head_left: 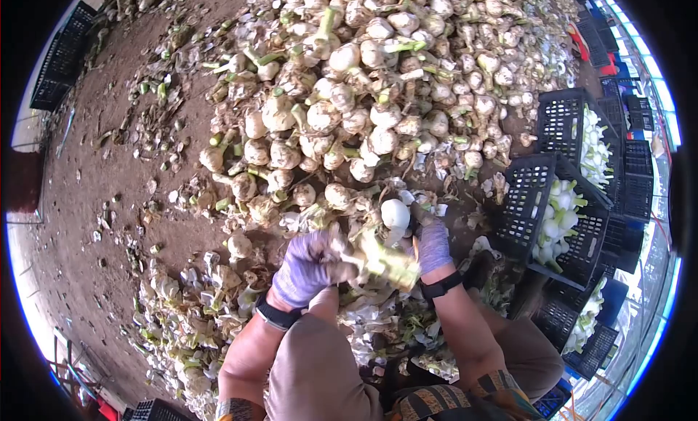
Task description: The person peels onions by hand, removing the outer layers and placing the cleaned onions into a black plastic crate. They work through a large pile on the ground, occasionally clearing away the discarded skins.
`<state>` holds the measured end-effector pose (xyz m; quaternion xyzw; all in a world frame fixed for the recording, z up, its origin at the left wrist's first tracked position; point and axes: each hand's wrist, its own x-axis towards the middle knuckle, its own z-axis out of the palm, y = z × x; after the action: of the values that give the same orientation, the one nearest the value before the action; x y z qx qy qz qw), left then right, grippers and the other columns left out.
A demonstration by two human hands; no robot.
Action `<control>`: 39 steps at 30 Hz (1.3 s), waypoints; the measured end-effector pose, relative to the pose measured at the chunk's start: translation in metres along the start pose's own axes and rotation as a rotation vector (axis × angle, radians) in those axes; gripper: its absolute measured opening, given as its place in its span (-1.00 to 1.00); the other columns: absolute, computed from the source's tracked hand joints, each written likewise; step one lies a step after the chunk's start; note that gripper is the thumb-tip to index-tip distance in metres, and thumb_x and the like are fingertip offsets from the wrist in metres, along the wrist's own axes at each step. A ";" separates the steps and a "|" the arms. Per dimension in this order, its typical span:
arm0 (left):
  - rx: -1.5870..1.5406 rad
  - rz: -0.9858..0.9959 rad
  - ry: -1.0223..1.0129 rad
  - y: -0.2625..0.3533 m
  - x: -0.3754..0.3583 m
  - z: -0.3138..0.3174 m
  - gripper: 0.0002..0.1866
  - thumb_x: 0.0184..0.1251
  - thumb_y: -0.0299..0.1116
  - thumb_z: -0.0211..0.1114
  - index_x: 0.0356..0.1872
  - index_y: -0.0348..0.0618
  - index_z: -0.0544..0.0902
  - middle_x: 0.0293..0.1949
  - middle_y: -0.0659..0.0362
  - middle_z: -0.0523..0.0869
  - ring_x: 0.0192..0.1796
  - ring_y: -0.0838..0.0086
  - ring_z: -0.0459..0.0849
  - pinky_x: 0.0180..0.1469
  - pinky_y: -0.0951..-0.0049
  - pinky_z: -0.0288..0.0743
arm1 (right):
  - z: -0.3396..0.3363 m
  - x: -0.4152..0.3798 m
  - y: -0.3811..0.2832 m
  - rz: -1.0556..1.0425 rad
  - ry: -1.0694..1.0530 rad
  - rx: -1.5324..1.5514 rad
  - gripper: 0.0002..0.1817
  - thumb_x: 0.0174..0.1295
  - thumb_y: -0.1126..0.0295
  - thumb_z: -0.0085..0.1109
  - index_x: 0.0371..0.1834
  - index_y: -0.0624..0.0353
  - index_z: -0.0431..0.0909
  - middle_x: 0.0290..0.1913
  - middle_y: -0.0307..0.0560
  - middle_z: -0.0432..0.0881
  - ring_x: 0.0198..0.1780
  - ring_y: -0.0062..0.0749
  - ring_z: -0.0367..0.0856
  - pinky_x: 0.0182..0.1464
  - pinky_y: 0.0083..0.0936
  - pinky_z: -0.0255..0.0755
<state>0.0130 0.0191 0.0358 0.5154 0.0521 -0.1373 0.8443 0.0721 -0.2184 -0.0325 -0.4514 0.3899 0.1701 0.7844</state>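
My left hand (302, 268), in a purple glove, is closed around a strip of pale, dirt-marked outer leaf. A blurred yellow-green garlic stalk (389, 262) stretches from its fingers toward my right wrist. My right hand (432, 245), gloved too, is closed with its fingers at a smooth white garlic bulb (395, 214); a dark piece shows beside its fingertips, and I cannot tell what it is. Just beyond both hands lies a heap of unpeeled garlic (320, 119) with dirty skins and cut green stems.
Black crates (518, 206) line the right side, some filled with white peeled garlic (558, 221). Peelings (196, 297) cover the ground around my legs. Another dark crate (62, 57) stands at the far left, past bare soil (87, 195).
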 end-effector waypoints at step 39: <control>0.171 -0.186 0.223 -0.071 0.014 -0.008 -0.03 -0.10 -0.39 0.55 0.33 -0.39 0.14 0.22 0.04 0.41 0.02 0.51 0.54 -0.02 0.53 0.52 | 0.050 -0.022 0.006 0.367 -0.440 0.008 -0.73 0.18 0.30 0.17 -0.11 0.20 0.50 -0.34 -0.10 0.63 -0.41 -0.28 0.66 -0.64 -0.54 0.40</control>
<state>0.0067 -0.0074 -0.0322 0.5903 0.1811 -0.1609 0.7700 0.0777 -0.1712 -0.0044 -0.3226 0.2863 0.4015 0.8079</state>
